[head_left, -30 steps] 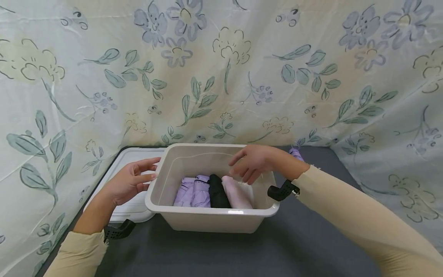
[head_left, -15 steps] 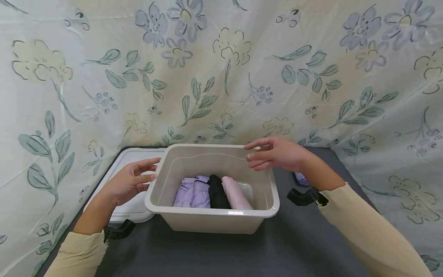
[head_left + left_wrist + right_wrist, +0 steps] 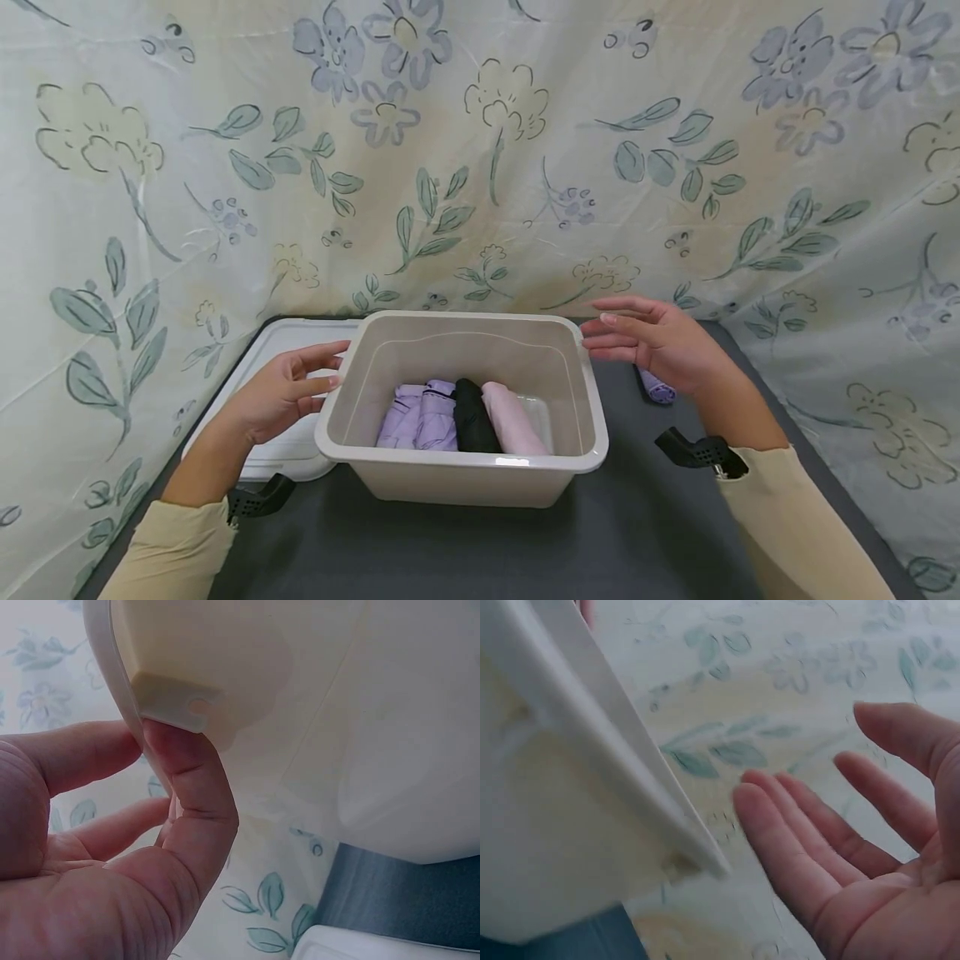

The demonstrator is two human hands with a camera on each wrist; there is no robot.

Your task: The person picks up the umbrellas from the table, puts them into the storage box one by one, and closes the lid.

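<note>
Left hand (image 3: 281,396) already touches the tub (image 3: 461,475) rim at 9 o'clock, so I'd bring the open, empty right hand (image 3: 660,346) flat against 3 o'clock.

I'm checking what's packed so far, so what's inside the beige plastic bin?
Inside the bin lie four folded items side by side: two lilac ones, a black one and a pink one. Whether anything lies beneath them is hidden.

Soft, even light filled the scene, with faint shadows. The head view bowed at its edges; both wrist views were blurred up close.
</note>
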